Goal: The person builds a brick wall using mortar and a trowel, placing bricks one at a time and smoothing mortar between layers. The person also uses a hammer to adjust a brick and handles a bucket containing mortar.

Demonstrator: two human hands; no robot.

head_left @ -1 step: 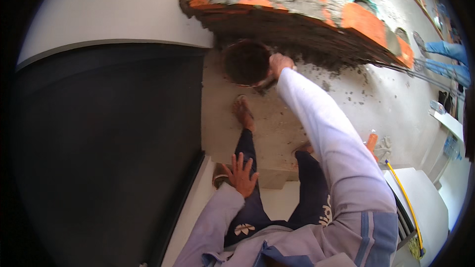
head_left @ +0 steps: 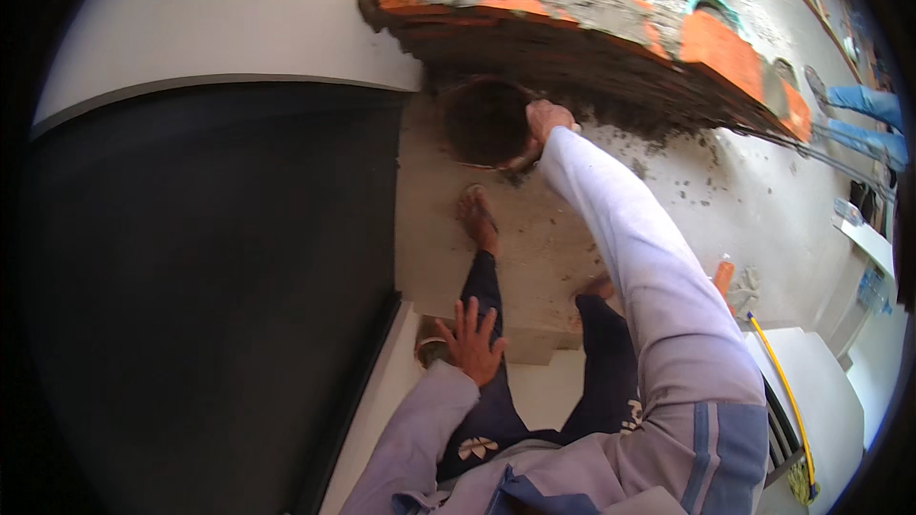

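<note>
A round, dark bucket [head_left: 489,124] stands on the floor at the foot of a low brick wall [head_left: 572,14]. The inside looks dark, and its contents are hard to make out. At its right rim my right hand [head_left: 551,120] is closed, arm stretched forward. A small pale end shows by the fist; what it grips is hidden. My left hand [head_left: 474,343] is held over my left thigh, fingers spread, holding nothing. Partly behind that hand and sleeve is a small round container [head_left: 431,351] with greyish contents.
Mortar crumbs [head_left: 706,167] lie on the floor along the wall. A large black panel [head_left: 210,277] fills the left. At right are an orange bottle [head_left: 723,275], gloves [head_left: 746,291], a yellow-handled brush [head_left: 784,386] and another person's blue-clad legs [head_left: 863,124].
The whole scene sits slightly further right in the picture. My right hand remains at the bucket's rim, and my left hand is still spread over my thigh.
</note>
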